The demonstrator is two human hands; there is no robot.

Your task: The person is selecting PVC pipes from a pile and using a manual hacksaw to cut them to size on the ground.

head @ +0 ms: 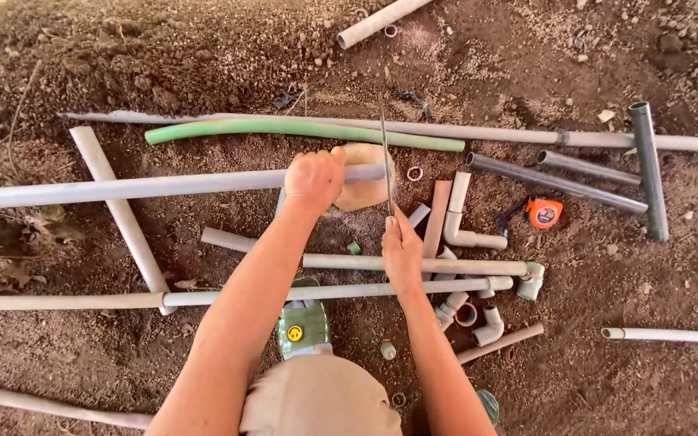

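My left hand (314, 177) grips a long grey plastic pipe (139, 188) near its right end, holding it level above the dirt. My right hand (401, 246) holds the lower end of a thin hacksaw blade (384, 153), which stands across the pipe's end. A flat tan stone (369, 179) lies under the pipe's end. My knee and a green shoe (302, 324) show at the bottom.
Many pipes lie about on the brown soil: a green hose (300, 130), dark grey pipes (555, 181) at right, white elbow fittings (462, 234), cut rings. An orange tape measure (544, 212) sits to the right.
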